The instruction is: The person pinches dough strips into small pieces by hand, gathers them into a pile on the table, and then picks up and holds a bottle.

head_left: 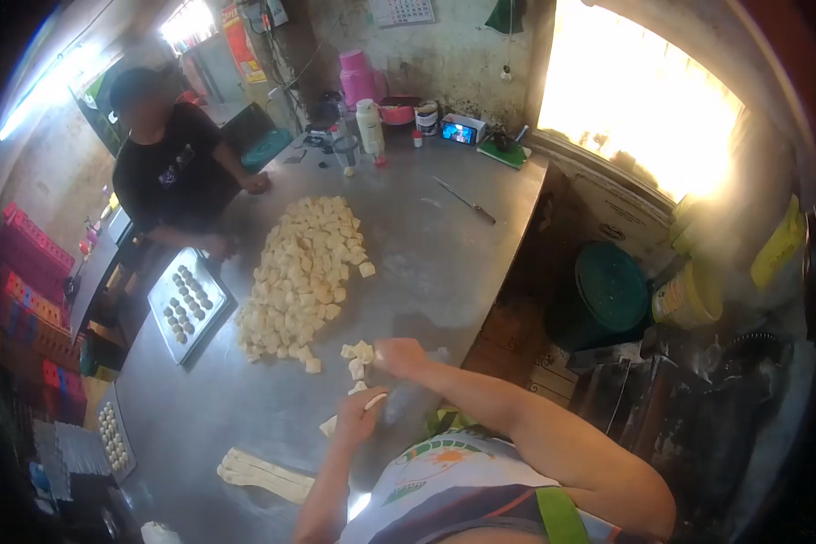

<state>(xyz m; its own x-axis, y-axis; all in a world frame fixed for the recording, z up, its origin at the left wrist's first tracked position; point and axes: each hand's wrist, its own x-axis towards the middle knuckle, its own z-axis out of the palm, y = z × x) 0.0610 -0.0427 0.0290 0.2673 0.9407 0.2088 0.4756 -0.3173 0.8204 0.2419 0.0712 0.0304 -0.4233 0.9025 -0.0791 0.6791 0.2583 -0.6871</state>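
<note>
My left hand [361,415] is closed around a strip of dough [328,425], whose ends show on both sides of the fingers. Just ahead of it, my right hand [399,359] is curled beside a few small dough pieces [357,356]; whether something sits in its fingers is hidden. Further up the metal table lies a large heap of cut dough pieces [304,276]. A long, flat slab of dough [265,475] rests to the left of my left forearm.
Across the steel table [417,272], a person in a black shirt [177,172] stands by a tray of dough balls [189,304]. A knife [465,200] lies near the far right edge. Jars, a pink jug [358,80] and a lit phone [459,133] line the back. A lidded green bin [607,288] stands right.
</note>
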